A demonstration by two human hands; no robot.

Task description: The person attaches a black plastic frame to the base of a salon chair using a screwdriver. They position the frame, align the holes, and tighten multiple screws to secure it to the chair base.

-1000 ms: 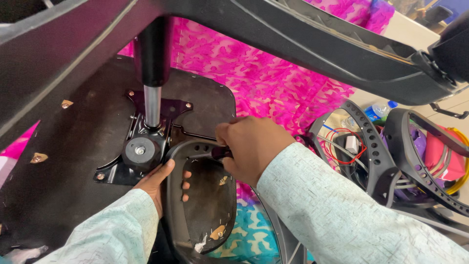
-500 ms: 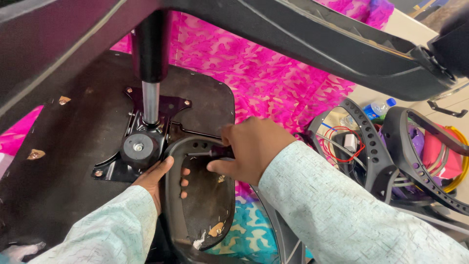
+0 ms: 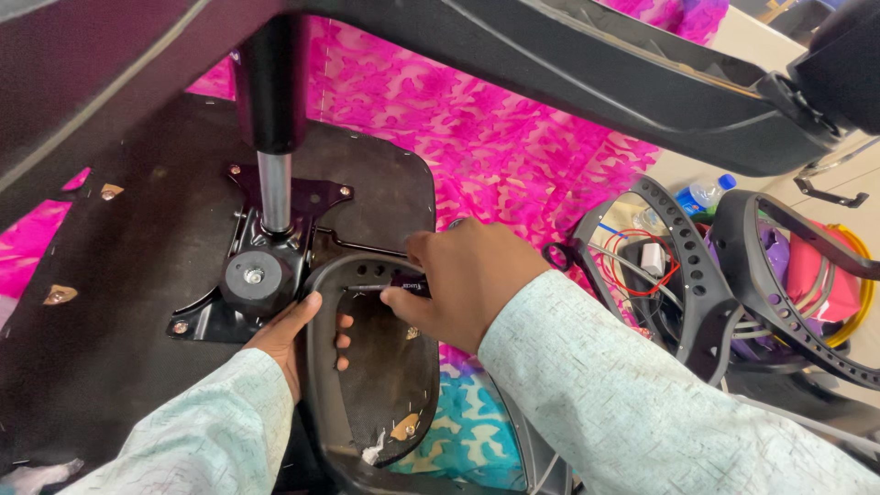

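Where the upturned chair seat [image 3: 119, 302] lies flat across the left of the scene, underside up, with a black armrest loop [image 3: 367, 367] set against its right edge, near the middle. Right hand [image 3: 463, 280] curled over the far top of that loop, fingers closed round a slim dark screwdriver [image 3: 390, 289]; shaft pointing left along the loop's upper bar, just beside a row of small holes. Left hand [image 3: 298, 335] near and left of the screwdriver, wrapped round the loop's left rim, thumb on the outer edge, fingertips showing inside the opening; a firm hold, hand mostly closed. Hands close together, not touching, screwdriver tip between them.

Just left of the left hand, touching the loop's rim: black metal mounting plate [image 3: 252, 275] bolted to the seat, with a round knob and a shiny gas-lift column [image 3: 273, 188] rising far and up into a black sleeve. Overhead across the far side, a dark star-base leg [image 3: 587, 73]. Underneath everything, pink patterned cloth [image 3: 495, 137], turning teal [image 3: 467, 431] near the loop's lower end. Well apart on the right: more black perforated armrest frames [image 3: 724, 275], loose red and white wires [image 3: 642, 261], a plastic bottle with blue cap [image 3: 701, 194], something yellow-rimmed [image 3: 857, 275] at the far right edge.
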